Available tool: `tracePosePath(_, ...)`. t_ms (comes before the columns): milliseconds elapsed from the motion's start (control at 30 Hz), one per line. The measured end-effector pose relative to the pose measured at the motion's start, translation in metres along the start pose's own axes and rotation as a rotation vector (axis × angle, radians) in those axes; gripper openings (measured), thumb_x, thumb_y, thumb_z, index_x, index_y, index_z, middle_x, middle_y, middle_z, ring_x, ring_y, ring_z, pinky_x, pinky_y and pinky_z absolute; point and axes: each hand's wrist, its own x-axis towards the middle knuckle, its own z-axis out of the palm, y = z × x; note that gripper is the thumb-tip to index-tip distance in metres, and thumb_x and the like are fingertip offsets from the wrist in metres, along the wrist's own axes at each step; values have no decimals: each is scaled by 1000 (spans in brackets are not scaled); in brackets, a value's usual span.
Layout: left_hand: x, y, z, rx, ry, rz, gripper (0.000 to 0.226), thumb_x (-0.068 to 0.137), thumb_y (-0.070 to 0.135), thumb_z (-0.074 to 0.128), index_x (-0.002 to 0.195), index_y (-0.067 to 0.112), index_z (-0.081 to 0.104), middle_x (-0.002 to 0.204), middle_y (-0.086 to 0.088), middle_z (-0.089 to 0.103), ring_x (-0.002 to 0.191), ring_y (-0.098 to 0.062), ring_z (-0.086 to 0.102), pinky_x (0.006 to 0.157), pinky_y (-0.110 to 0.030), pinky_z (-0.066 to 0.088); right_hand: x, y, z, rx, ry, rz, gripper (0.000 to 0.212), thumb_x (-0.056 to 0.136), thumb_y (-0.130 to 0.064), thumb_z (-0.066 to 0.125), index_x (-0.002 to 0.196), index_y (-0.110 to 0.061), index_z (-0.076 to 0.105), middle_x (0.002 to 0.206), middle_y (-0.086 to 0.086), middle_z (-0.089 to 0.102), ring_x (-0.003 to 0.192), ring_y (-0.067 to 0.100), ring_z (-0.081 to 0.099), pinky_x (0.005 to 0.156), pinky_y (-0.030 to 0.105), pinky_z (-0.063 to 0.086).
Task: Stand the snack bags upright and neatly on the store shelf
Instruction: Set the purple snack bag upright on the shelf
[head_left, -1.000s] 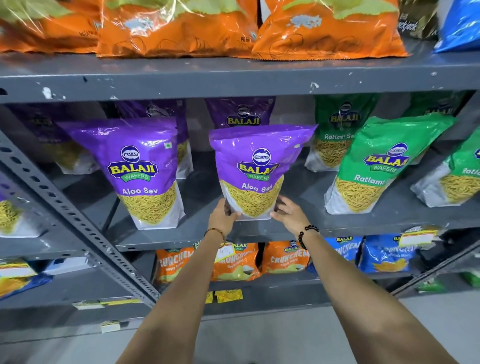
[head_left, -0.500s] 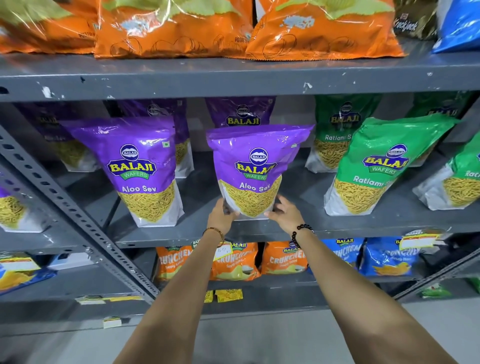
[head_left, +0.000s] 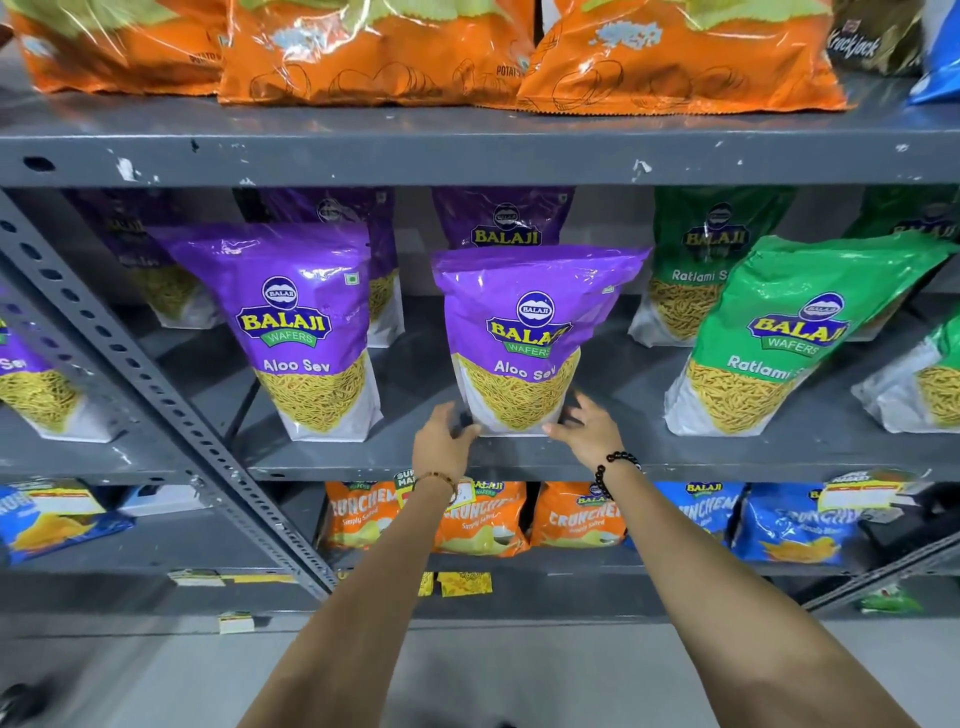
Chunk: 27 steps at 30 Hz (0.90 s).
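A purple Aloo Sev bag (head_left: 524, 332) stands upright near the front of the grey middle shelf (head_left: 597, 457). My left hand (head_left: 441, 439) grips its lower left corner and my right hand (head_left: 584, 428) holds its lower right corner. To its left a second purple Aloo Sev bag (head_left: 306, 327) stands upright and apart from it. On the right a green Ratlami Sev bag (head_left: 779, 338) leans to the right. More purple bags (head_left: 506, 223) and green bags (head_left: 711, 249) stand behind, partly hidden.
Orange chip bags (head_left: 374, 47) lie on the top shelf. Orange Crunchem bags (head_left: 483, 514) and blue Crunchem bags (head_left: 789, 519) fill the lower shelf. A perforated grey brace (head_left: 156, 384) runs diagonally across the left. Price tags (head_left: 862, 488) hang on the shelf edge.
The view has shifted slightly; both hands stay at the bag's bottom corners, and the bag stands a little straighter than before.
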Motion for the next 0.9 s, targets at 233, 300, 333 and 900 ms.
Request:
tracePosePath(233, -3, -35, -60, -139, 623, -134, 79, 67, 26, 79, 130, 5, 37, 134, -16, 43, 124, -34, 45, 96, -46, 43, -3, -2, 2, -14, 7, 9, 82, 76, -7, 70, 143, -3, 21, 140, 17, 48, 125, 28, 50, 103, 36, 40)
tracePosePath(300, 15, -48, -80, -105, 591, -202, 105, 61, 26, 84, 141, 0, 21, 149, -19, 28, 137, -36, 31, 107, -50, 36, -5, -3, 3, -23, 13, 0, 81, 76, -7, 70, 142, -4, 24, 138, 18, 49, 124, 28, 51, 102, 35, 40)
tracePosePath(333, 22, -54, -87, -93, 541, -230, 114, 58, 28, 85, 143, -1, 15, 152, -19, 22, 140, -36, 26, 111, -50, 31, -5, -3, 4, -23, 14, -3, 79, 76, -7, 70, 142, -5, 26, 138, 17, 50, 124, 28, 51, 102, 35, 40)
tracePosePath(900, 54, -70, -93, 25, 535, -289, 110, 42, 40, 89, 129, 1, 33, 136, -21, 48, 128, -38, 42, 107, -53, 34, -7, -6, 5, -1, -20, -44, 68, 74, -4, 70, 135, -14, 42, 133, 13, 56, 120, 27, 54, 103, 36, 39)
